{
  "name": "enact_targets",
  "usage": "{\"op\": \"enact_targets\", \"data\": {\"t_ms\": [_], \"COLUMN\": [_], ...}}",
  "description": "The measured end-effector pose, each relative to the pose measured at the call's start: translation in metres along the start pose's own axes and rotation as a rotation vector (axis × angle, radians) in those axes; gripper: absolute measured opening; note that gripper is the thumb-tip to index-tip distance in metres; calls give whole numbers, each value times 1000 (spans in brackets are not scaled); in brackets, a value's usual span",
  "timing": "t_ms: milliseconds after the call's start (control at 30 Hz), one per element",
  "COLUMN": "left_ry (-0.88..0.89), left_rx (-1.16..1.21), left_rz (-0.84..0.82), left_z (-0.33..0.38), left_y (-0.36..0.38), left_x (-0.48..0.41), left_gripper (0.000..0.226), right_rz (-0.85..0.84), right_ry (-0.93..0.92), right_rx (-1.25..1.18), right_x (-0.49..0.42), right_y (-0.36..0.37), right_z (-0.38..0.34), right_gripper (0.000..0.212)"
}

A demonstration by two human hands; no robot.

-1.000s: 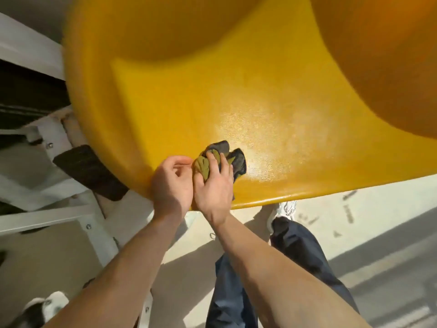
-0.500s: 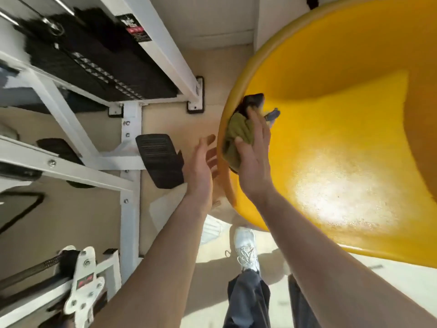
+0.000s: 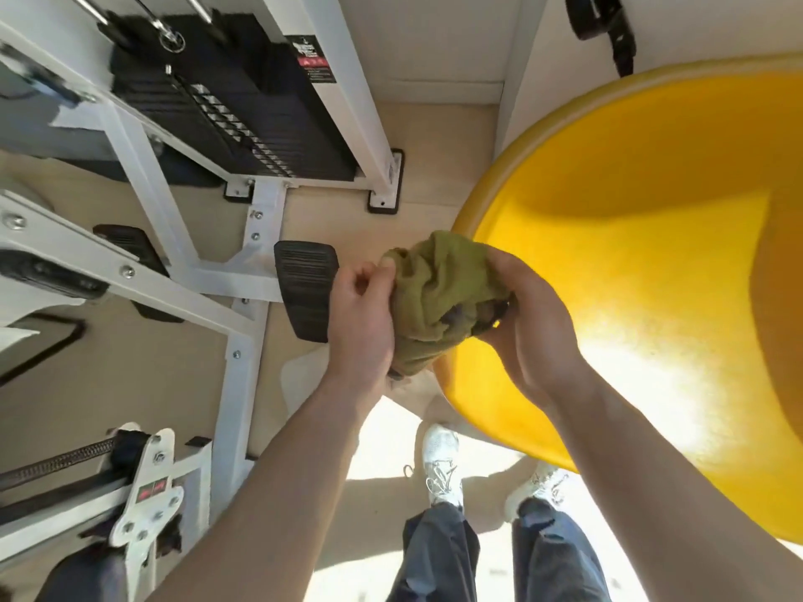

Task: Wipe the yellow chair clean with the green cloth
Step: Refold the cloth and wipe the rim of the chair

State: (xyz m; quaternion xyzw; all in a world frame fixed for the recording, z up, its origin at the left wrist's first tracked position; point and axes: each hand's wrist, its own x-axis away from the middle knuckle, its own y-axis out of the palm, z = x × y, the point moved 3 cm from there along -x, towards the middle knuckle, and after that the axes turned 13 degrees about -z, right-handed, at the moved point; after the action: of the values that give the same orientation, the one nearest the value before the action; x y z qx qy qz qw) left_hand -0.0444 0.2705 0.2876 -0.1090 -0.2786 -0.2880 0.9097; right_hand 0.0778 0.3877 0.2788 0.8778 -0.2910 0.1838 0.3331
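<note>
Lifted off the yellow chair (image 3: 630, 275) since half a second ago, the green cloth (image 3: 439, 293) is bunched at its rim, clamped by left hand (image 3: 363, 315) and right hand (image 3: 528, 323), where a loosened fold could be dropped.

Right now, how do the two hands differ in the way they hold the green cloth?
The left hand pinches the green cloth at its upper edge with the fingertips, off the yellow chair, over the floor. The right hand cups the bunched cloth from the other side, over the chair's seat by the rim. Both grip the same cloth.
</note>
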Motion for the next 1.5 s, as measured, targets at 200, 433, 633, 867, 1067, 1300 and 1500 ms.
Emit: {"op": "enact_targets", "data": {"t_ms": [200,433,633,867,1067,1300,1500], "left_ry": [118,224,290,332,438,401,351], "left_rx": [38,-688,-803,-712,-944,-1053,-879], "left_rz": [76,-182,-161,-11,23,-150,-25], "left_z": [7,-48,-62,-58,0,-4,-44], "left_y": [-19,59,41,55,89,91,64], "left_x": [-28,-38,-37,-33,-66,-83,-53], "left_gripper": [10,75,69,57,40,67,59], "right_rz": [412,81,317,145,282,394,-12], "right_ry": [-284,-36,-124,-396,-457,-498,-660], "right_rx": [307,597,820,1166,1344,1760,1745], "right_x": [15,-24,-15,-52,-70,-104,-100], "right_y": [-36,-33,-49,-23,-55,-81,-34], "right_z": [-15,57,36,-8,-30,-79,-50], "right_gripper": [15,48,30,47,51,41,47]}}
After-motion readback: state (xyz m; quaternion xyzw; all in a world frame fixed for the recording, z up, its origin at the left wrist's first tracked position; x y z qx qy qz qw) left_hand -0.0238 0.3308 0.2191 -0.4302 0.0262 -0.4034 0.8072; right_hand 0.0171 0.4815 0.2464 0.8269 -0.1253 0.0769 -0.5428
